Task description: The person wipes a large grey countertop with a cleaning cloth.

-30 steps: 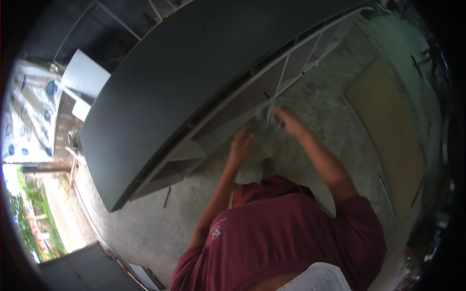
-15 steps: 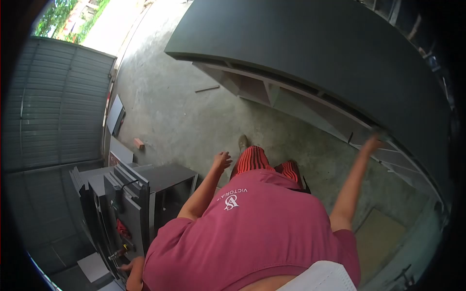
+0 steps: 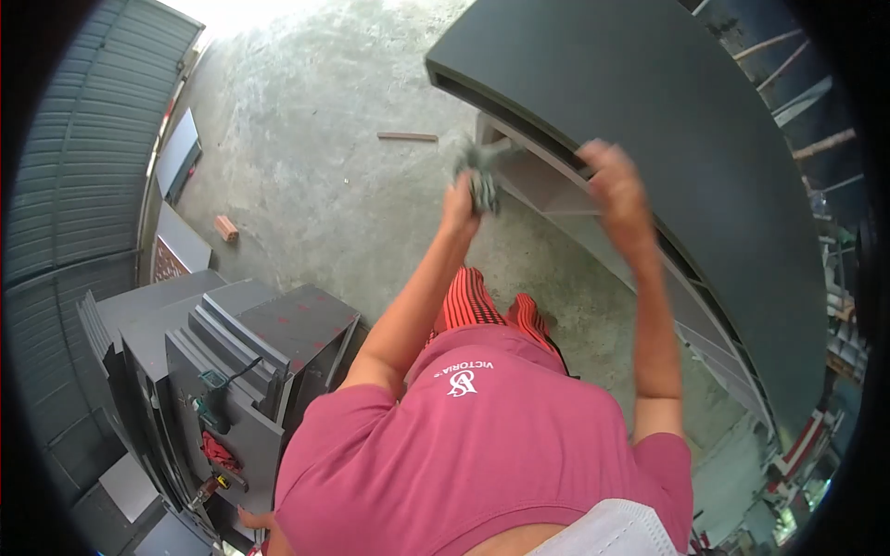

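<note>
My left hand point(image 3: 461, 202) is closed around a grey-green cloth point(image 3: 484, 193), held up over the floor near the cabinet's corner. Part of the cloth is smeared by motion. My right hand point(image 3: 615, 185) is raised at the edge of the large dark grey cabinet point(image 3: 667, 120), overlapping its top panel in this view; motion blurs its fingers. Below the panel, pale inner compartments point(image 3: 561, 196) face my legs.
At left stands a stack of dark panels point(image 3: 222, 380), with a teal power tool point(image 3: 211, 415) and a red cloth point(image 3: 221, 452) on it. Another person's hand point(image 3: 252, 519) shows beside the stack. A brick point(image 3: 226, 228) and a thin strip point(image 3: 408, 137) lie on the concrete floor.
My left hand has moved up and forward and now holds the cloth. My right hand has moved left along the cabinet edge. The view has shifted, showing more of the panel stack.
</note>
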Action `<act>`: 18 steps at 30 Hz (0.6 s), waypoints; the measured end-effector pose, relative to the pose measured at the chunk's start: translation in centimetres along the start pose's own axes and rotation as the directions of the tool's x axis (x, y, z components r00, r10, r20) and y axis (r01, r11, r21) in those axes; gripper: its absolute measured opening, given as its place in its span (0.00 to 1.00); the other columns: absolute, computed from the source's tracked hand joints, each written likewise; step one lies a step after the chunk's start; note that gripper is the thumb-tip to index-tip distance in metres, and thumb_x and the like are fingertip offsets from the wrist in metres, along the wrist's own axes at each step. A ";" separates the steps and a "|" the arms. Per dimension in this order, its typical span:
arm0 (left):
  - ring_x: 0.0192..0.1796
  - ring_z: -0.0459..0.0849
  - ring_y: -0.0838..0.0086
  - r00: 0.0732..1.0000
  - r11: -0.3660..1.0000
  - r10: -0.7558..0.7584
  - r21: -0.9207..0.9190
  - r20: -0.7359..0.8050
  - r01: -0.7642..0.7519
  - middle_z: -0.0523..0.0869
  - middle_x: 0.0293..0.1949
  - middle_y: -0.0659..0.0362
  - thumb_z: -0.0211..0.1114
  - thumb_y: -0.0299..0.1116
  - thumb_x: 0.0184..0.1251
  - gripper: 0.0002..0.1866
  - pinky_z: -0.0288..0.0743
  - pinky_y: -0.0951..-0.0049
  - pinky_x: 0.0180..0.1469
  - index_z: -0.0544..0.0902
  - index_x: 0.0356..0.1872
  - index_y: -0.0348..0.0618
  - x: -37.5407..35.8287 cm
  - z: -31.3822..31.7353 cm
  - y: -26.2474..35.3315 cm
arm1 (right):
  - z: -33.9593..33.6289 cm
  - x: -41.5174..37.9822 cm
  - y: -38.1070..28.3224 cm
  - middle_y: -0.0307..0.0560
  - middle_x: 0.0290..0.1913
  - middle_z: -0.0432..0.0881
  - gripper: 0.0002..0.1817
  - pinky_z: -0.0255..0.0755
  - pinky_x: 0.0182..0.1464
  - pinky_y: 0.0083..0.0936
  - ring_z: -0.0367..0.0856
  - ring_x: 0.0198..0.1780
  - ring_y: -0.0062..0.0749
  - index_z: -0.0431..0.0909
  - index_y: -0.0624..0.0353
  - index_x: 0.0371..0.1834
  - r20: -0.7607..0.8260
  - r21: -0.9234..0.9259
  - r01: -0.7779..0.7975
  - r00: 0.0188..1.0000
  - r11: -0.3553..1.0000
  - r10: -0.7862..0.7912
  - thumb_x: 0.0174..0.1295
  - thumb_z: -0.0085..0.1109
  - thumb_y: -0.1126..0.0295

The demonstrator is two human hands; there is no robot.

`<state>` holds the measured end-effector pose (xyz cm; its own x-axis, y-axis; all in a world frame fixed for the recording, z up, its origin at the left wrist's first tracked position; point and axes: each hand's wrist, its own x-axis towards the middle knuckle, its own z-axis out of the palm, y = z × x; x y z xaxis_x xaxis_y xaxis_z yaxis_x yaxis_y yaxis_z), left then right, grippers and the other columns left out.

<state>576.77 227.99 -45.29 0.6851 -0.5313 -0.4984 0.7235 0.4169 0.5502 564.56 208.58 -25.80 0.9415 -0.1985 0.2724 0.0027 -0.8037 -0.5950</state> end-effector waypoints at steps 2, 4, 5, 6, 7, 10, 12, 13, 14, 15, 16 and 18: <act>0.40 0.81 0.67 0.883 0.911 0.412 0.095 -0.224 -0.401 0.80 0.40 0.52 0.54 0.36 0.66 0.17 0.76 0.69 0.43 0.72 0.48 0.32 4.9 1.6 3.6 | -1.3 5.8 2.6 0.51 0.60 0.73 0.22 0.56 0.66 0.38 0.65 0.65 0.45 0.72 0.53 0.58 -0.188 -0.178 -0.146 0.976 0.973 0.112 0.71 0.39 0.52; 0.44 0.81 0.57 0.807 0.896 0.425 0.320 -0.410 -0.309 0.81 0.42 0.47 0.57 0.41 0.64 0.23 0.74 0.61 0.48 0.71 0.49 0.28 12.4 0.2 2.5 | -0.3 9.0 7.6 0.48 0.67 0.65 0.28 0.50 0.69 0.41 0.56 0.70 0.46 0.67 0.46 0.64 -0.195 -0.349 -0.329 0.941 0.877 0.276 0.69 0.33 0.43; 0.47 0.79 0.53 0.760 0.783 0.517 0.576 -0.394 -0.234 0.80 0.45 0.43 0.58 0.43 0.63 0.25 0.72 0.59 0.50 0.71 0.51 0.29 15.5 -0.3 0.0 | 1.1 9.0 9.8 0.48 0.67 0.65 0.28 0.50 0.69 0.41 0.56 0.70 0.46 0.67 0.46 0.64 -0.169 -0.367 -0.312 0.949 0.876 0.267 0.69 0.33 0.43; 0.50 0.78 0.48 0.722 0.611 0.596 0.782 -0.351 -0.124 0.79 0.48 0.39 0.58 0.45 0.61 0.27 0.70 0.56 0.53 0.71 0.52 0.30 17.4 -0.6 -1.9 | 2.9 8.4 12.4 0.47 0.69 0.61 0.30 0.48 0.69 0.44 0.53 0.71 0.47 0.64 0.44 0.66 -0.190 -0.522 -0.343 0.939 0.781 0.285 0.68 0.31 0.41; 0.50 0.78 0.48 0.716 0.636 0.584 0.763 -0.382 -0.111 0.79 0.48 0.39 0.58 0.45 0.61 0.27 0.70 0.56 0.53 0.71 0.52 0.30 17.3 -1.4 -1.8 | 3.9 8.5 13.9 0.45 0.71 0.58 0.32 0.45 0.70 0.46 0.50 0.72 0.48 0.62 0.41 0.67 -0.213 -0.660 -0.358 0.932 0.660 0.293 0.67 0.28 0.38; 0.51 0.78 0.45 0.944 0.399 0.260 0.913 -0.205 0.088 0.78 0.47 0.34 0.58 0.44 0.58 0.24 0.70 0.55 0.53 0.76 0.50 0.35 15.4 -6.2 -1.8 | 4.1 8.3 13.8 0.43 0.71 0.56 0.31 0.41 0.70 0.49 0.49 0.72 0.49 0.61 0.40 0.68 -0.211 -0.571 -0.371 0.929 0.733 0.306 0.68 0.27 0.39; 0.46 0.81 0.49 0.937 0.458 0.140 0.859 -0.321 0.226 0.80 0.43 0.36 0.58 0.42 0.57 0.20 0.73 0.56 0.49 0.78 0.44 0.34 14.0 -11.9 -2.9 | 4.0 8.6 13.0 0.44 0.71 0.57 0.30 0.42 0.70 0.47 0.50 0.72 0.48 0.62 0.41 0.67 -0.194 -0.566 -0.348 0.937 0.748 0.290 0.68 0.27 0.41; 0.44 0.83 0.53 0.905 0.570 0.153 0.784 -0.396 0.247 0.82 0.40 0.39 0.59 0.41 0.57 0.19 0.74 0.56 0.47 0.79 0.40 0.32 13.2 -13.1 -2.7 | 4.0 8.7 13.1 0.43 0.71 0.58 0.30 0.43 0.70 0.46 0.51 0.72 0.47 0.63 0.41 0.67 -0.206 -0.555 -0.359 0.933 0.751 0.294 0.69 0.27 0.41; 0.44 0.83 0.53 0.903 0.575 0.157 0.781 -0.399 0.245 0.82 0.40 0.39 0.59 0.41 0.57 0.19 0.74 0.56 0.47 0.79 0.40 0.32 13.3 -13.2 -2.1 | 4.0 8.8 13.0 0.43 0.70 0.58 0.29 0.43 0.70 0.45 0.52 0.71 0.47 0.63 0.41 0.67 -0.217 -0.542 -0.374 0.927 0.752 0.305 0.69 0.27 0.42; 0.40 0.83 0.57 0.870 0.771 0.085 0.586 -0.485 0.251 0.83 0.38 0.44 0.59 0.40 0.57 0.18 0.75 0.59 0.44 0.79 0.39 0.32 13.3 -13.4 -1.8 | 4.0 8.8 12.9 0.43 0.70 0.58 0.29 0.43 0.70 0.45 0.52 0.71 0.47 0.63 0.41 0.67 -0.213 -0.542 -0.370 0.929 0.754 0.302 0.69 0.27 0.42; 0.37 0.83 0.62 0.838 0.908 -0.007 0.347 -0.545 0.234 0.84 0.36 0.48 0.59 0.40 0.57 0.17 0.76 0.62 0.41 0.79 0.38 0.33 13.3 -13.4 -1.5 | 4.1 8.9 12.9 0.43 0.70 0.59 0.29 0.43 0.70 0.44 0.52 0.71 0.46 0.64 0.41 0.66 -0.216 -0.542 -0.375 0.927 0.752 0.306 0.69 0.27 0.43; 0.32 0.81 0.69 0.903 0.977 0.010 0.196 -0.430 0.083 0.82 0.33 0.55 0.58 0.40 0.59 0.14 0.73 0.68 0.35 0.79 0.37 0.38 11.8 -9.2 2.8 | 4.0 8.8 12.7 0.44 0.70 0.59 0.28 0.43 0.70 0.44 0.52 0.71 0.46 0.64 0.42 0.66 -0.221 -0.544 -0.376 0.927 0.751 0.304 0.70 0.28 0.43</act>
<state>587.68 229.65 -55.77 0.6620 -0.1588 -0.7325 0.7470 0.2188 0.6278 574.26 198.89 -34.00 0.7989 -0.5521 0.2387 -0.5349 -0.8336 -0.1379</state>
